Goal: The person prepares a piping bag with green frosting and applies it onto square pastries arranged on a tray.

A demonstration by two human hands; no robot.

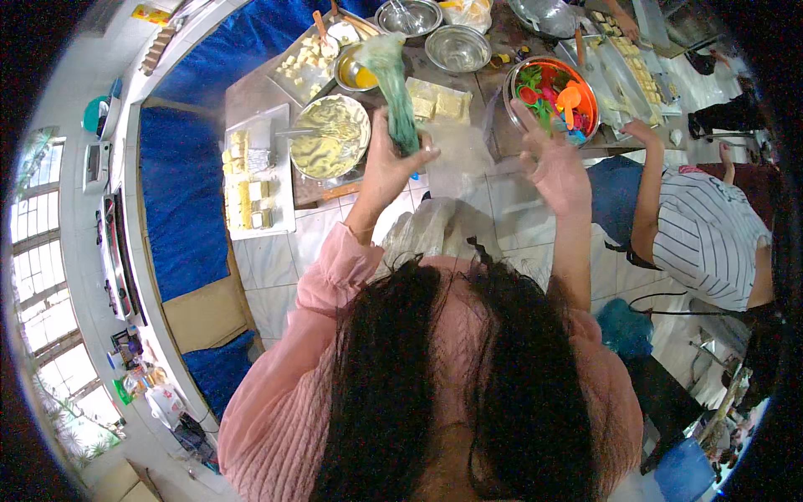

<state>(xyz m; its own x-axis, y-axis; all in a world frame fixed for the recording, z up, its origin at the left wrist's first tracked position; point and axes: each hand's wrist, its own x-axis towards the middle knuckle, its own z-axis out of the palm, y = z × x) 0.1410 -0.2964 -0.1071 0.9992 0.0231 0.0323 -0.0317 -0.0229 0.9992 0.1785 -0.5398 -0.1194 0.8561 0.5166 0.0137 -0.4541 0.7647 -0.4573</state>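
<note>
My left hand (390, 157) grips the lower end of a crumpled, see-through green plastic bag or film (395, 81), which stands up from between thumb and fingers. My right hand (559, 179) is raised with its fingers apart and slightly blurred; it holds nothing. Behind its fingertips is a bowl with an orange inside (592, 94), full of colourful plastic measuring spoons and cups. Close to my left hand, a white bowl (301, 166) contains yellow-green batter and a whisk. Beyond the green plastic lie pale yellow blocks (449, 108) on a clear plastic sheet or bag.
A white tray (276, 219) of yellow pieces is at the left. Farther back are a tray of cubes (301, 66), a bowl of yellow liquid (362, 76) and steel bowls (458, 49). Another person in a striped shirt (709, 235) is at the right, near trays of pieces (635, 66).
</note>
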